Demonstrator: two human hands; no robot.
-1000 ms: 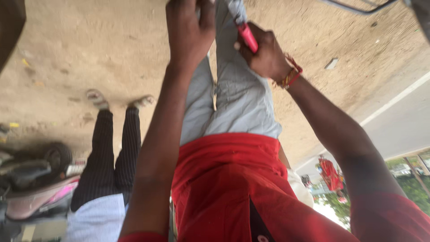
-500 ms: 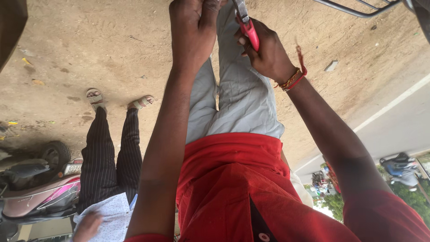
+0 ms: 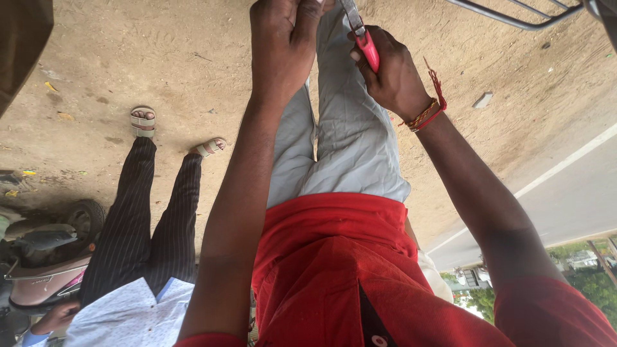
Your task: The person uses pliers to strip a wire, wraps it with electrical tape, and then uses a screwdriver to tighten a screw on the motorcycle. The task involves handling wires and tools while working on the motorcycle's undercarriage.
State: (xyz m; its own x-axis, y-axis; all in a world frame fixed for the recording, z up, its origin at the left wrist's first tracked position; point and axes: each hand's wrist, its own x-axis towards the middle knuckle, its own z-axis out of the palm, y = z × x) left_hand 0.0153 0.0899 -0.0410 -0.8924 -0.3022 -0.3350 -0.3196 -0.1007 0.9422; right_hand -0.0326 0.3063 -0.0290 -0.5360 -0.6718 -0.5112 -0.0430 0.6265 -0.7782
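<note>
Right hand (image 3: 392, 77) is closed around a red-handled tool (image 3: 363, 38), its long axis pointing away toward the left hand (image 3: 283, 45), just beside, fisted on something hidden.

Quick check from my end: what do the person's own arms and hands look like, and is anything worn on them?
Both arms are bare below short red sleeves. No gloves on the left hand or right hand. The right wrist carries red and yellow thread bands with a loose red end; the left wrist is bare.
</note>
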